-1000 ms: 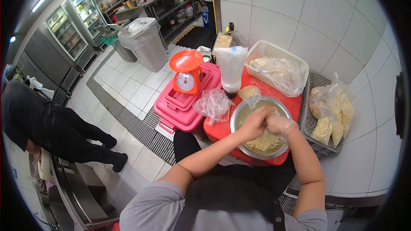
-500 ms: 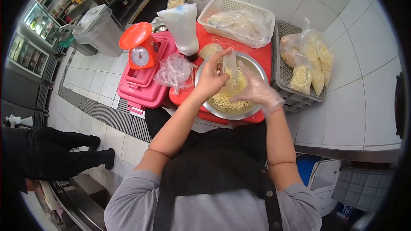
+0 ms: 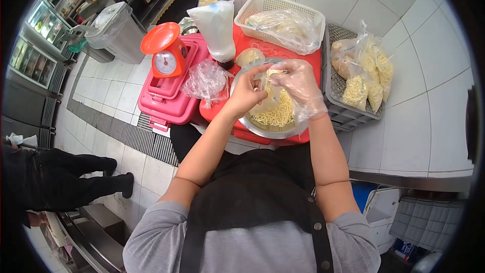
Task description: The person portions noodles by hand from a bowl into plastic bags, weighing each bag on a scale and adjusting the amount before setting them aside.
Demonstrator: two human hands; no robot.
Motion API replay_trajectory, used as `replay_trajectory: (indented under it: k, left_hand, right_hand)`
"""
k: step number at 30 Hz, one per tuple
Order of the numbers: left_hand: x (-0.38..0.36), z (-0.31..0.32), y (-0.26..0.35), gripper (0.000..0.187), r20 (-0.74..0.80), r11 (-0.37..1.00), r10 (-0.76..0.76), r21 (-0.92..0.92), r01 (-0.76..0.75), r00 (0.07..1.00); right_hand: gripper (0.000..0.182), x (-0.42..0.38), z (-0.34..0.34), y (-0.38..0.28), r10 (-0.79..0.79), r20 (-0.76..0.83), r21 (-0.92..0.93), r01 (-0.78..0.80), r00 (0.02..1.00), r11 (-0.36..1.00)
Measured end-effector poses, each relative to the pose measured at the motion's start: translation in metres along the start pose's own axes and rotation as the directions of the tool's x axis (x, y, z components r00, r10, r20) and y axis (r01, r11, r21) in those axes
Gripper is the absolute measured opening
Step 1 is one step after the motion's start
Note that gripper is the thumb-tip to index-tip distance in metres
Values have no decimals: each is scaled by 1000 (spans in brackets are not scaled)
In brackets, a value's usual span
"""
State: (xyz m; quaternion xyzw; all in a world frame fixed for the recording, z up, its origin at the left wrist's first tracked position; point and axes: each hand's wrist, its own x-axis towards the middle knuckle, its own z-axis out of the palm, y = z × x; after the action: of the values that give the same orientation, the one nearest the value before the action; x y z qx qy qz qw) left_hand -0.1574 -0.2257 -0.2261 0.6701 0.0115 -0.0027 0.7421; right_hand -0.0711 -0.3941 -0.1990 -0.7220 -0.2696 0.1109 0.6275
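A metal bowl (image 3: pixel 268 134) of yellow noodles (image 3: pixel 277 117) sits in front of me. Over its left half my bare left hand (image 3: pixel 245 95) grips a small clear plastic bag (image 3: pixel 269 103) near its mouth. My right hand (image 3: pixel 302 85), in a clear plastic glove, is closed around a bunch of noodles (image 3: pixel 275 73) at the top of that bag. How far the noodles reach inside is hidden by my fingers. Just behind the bowl lies a small bag with pale contents (image 3: pixel 250 57).
The bowl stands on a red surface (image 3: pixel 314 65). Behind it is a white basket (image 3: pixel 247 11) with bagged contents. A grey crate (image 3: pixel 333 91) with noodle bags (image 3: pixel 371 73) is right. Left are an orange scale (image 3: pixel 169 58), a pink box (image 3: pixel 156 106) and crumpled plastic (image 3: pixel 206 82). Another person (image 3: pixel 65 179) stands left.
My right hand has gone from open over the bowl to closed on noodles, rising to the bag's mouth. My left hand keeps the bag, which now hangs slightly further left.
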Motion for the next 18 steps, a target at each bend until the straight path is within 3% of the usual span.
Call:
replay_trajectory:
  k: [1,2,4,5,7,8,10,13,14,16,18]
  left_hand:
    - [-1,2,1,74,7,1000,-17,13,17,1000]
    - [-1,3,2,74,-23,1000,30,-8,-30,999]
    - [-1,0,3,74,-40,999,50,5,-50,998]
    - [-2,0,2,74,-45,999,48,3,-48,998]
    - [-2,-2,1,73,-68,997,52,-50,-56,996]
    - [-3,-6,-1,73,-77,997,49,-52,-53,996]
    - [-5,-12,1,73,-90,998,52,52,-47,995]
    - [-15,-8,22,74,-77,999,52,-2,-53,996]
    - [-17,-7,24,74,-58,998,58,-34,-60,997]
    - [-8,-10,11,73,-110,995,102,9,-101,989]
    - [-6,-20,6,74,-122,986,98,149,-80,988]
  right_hand:
    - [21,1,5,-1,-37,5,-218,37,999,975]
    - [24,2,12,-2,-3,110,-459,54,994,887]
    - [25,4,21,12,183,308,-760,125,934,638]
    - [25,3,18,16,185,312,-759,128,932,638]
    - [20,0,8,6,59,313,-387,71,948,919]
    - [14,-3,3,-3,201,189,27,-210,961,977]
    - [14,1,-17,-6,265,12,50,-265,964,963]
    - [24,2,-32,61,381,-31,-438,-355,924,826]
    - [36,-5,-30,76,374,64,-681,-234,925,694]
    - [32,-32,-12,96,216,223,-856,85,950,509]
    - [32,-39,-3,119,297,201,-899,55,933,434]
